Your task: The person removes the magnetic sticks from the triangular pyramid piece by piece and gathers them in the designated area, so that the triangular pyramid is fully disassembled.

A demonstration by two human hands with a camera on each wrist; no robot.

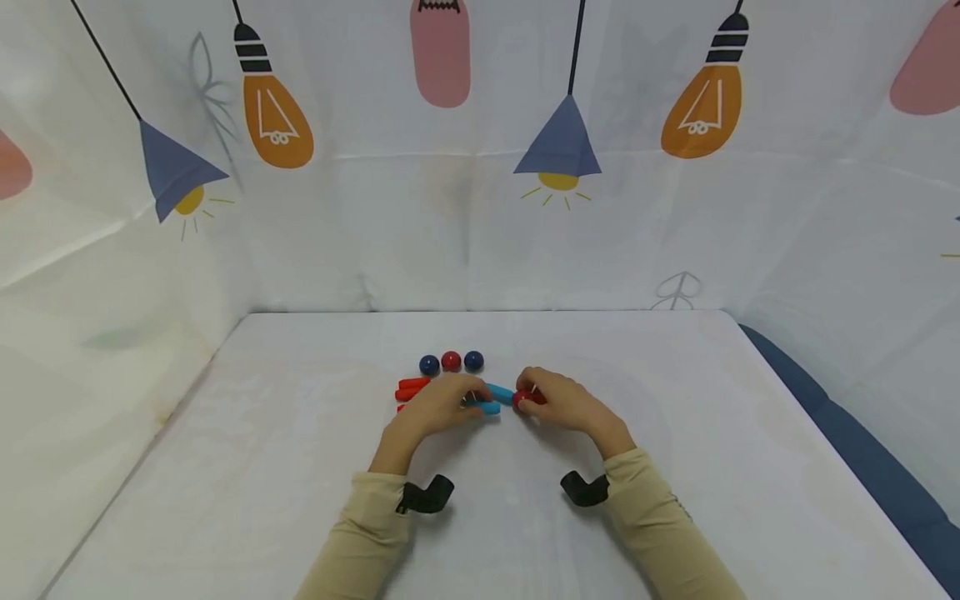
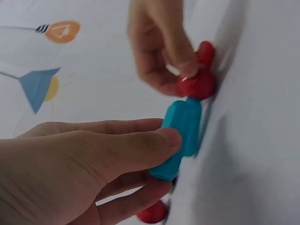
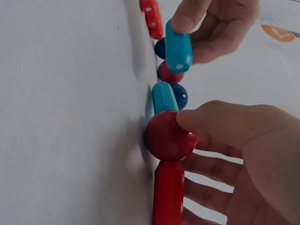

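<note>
My left hand (image 1: 442, 404) pinches a light blue ribbed rod (image 3: 178, 54) between thumb and fingers, above the table. A red ball (image 3: 166, 136) is held by my right hand (image 1: 562, 402), its thumb on top. Out of this ball, on opposite sides, come a second light blue rod (image 3: 163, 96) and a red rod (image 3: 168, 192), in line and low over the table. In the left wrist view the held rod overlaps the one on the ball. Pale holes show in the ends of the held rod and of the loose red rods (image 3: 153, 21).
Beyond my hands a dark blue ball (image 1: 429, 365), a red ball (image 1: 451, 361) and another dark blue ball (image 1: 474, 361) sit in a row. Red rods (image 1: 407, 395) lie left, partly behind my left hand. A lamp-patterned cloth (image 1: 465, 233) hangs behind the white table (image 1: 300, 533).
</note>
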